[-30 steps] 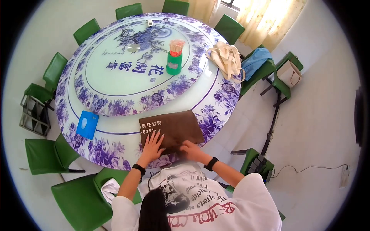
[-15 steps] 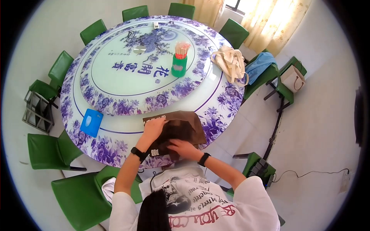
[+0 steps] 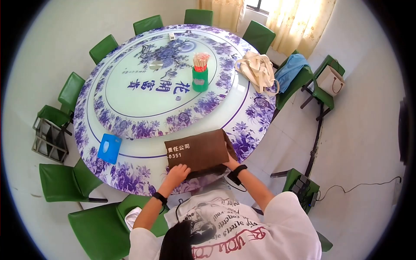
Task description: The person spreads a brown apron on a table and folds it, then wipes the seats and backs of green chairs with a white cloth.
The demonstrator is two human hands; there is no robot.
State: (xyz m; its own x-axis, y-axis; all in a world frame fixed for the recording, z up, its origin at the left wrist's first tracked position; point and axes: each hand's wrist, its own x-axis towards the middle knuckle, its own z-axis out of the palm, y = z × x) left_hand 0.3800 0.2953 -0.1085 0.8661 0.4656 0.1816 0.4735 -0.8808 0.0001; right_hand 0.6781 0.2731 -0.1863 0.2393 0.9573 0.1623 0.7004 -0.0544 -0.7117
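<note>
A brown fabric bag (image 3: 197, 151) with white printed characters lies folded at the near edge of the round table (image 3: 143, 149). My left hand (image 3: 177, 174) is at its lower left edge, fingers curled onto the cloth. At the right end my right hand (image 3: 232, 163) grips the folded side, its fingers partly hidden by the fabric. The bag's right side stands up in loose folds beside that hand. Both wrists wear black bands.
On the raised glass turntable (image 3: 130, 97) stands a green holder (image 3: 200, 80) of wrapped chopsticks. A blue box (image 3: 109, 148) lies to the left and a cream cloth bag (image 3: 255, 71) to the right. Green chairs (image 3: 93, 223) surround the table.
The brown bag has been folded over, so its printed face now shows on top. My left hand moved down to the near edge; my right hand moved right to the bag's end.
</note>
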